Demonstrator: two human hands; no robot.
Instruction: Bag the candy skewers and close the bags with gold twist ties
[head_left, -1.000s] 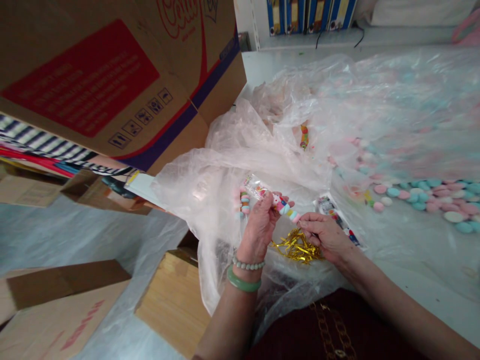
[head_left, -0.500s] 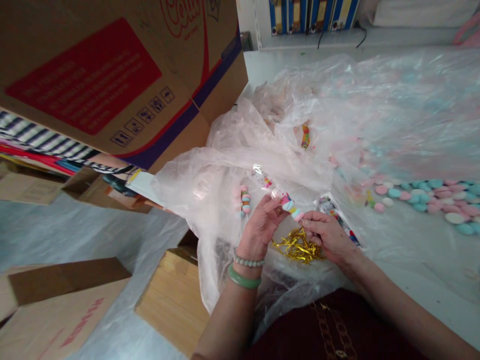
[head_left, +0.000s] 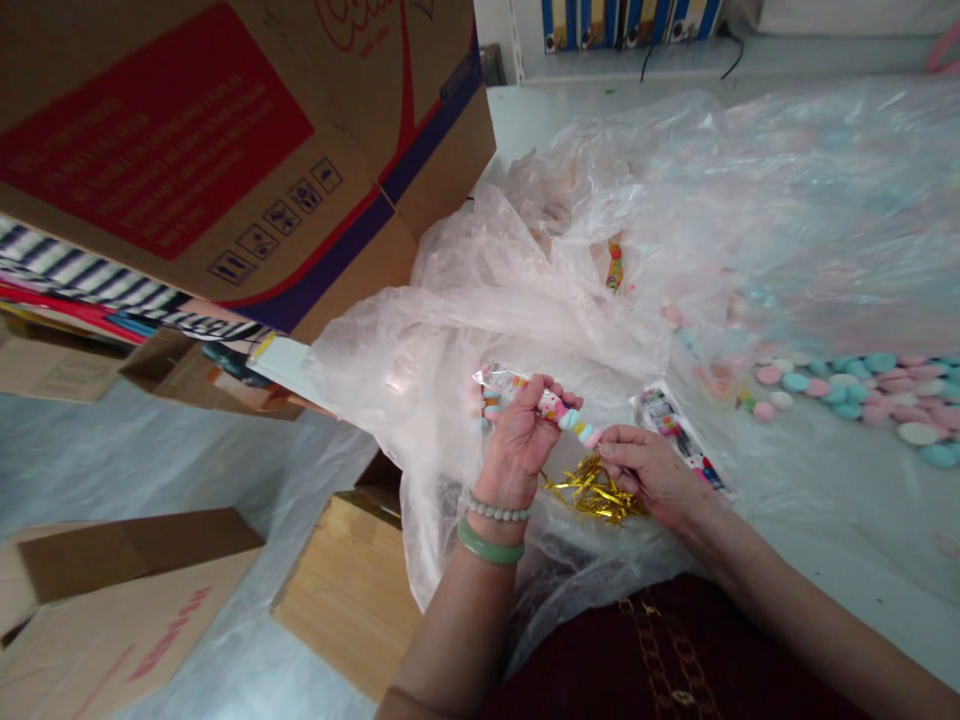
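Note:
A stick of pastel candies [head_left: 574,424], blue, yellow and pink, lies slantwise between my two hands, its upper part inside a clear printed plastic sleeve [head_left: 501,376]. My left hand [head_left: 523,432] is closed around the sleeve, thumb and fingers on its middle. At the lower end, the fingertips of my right hand [head_left: 651,468] pinch the stick or sleeve edge; which one is hidden. Gold twist ties [head_left: 594,490] lie in a pile just below the hands. A stack of printed sleeves [head_left: 679,435] rests beyond my right hand. Another candy stick [head_left: 491,404] is partly hidden behind my left hand.
Clear plastic sheeting [head_left: 465,320] covers much of the table. Loose pink, blue and white candies [head_left: 862,385] spread at the right, near a large bag of candies [head_left: 840,200]. A big cardboard box [head_left: 360,240] stands at left; open cartons [head_left: 135,600] sit on the floor.
My left hand has shifted its grip along the sleeve, and its fingers now wrap over it. The sleeve's upper end has swung left and down. My right hand keeps its pinch nearly in place.

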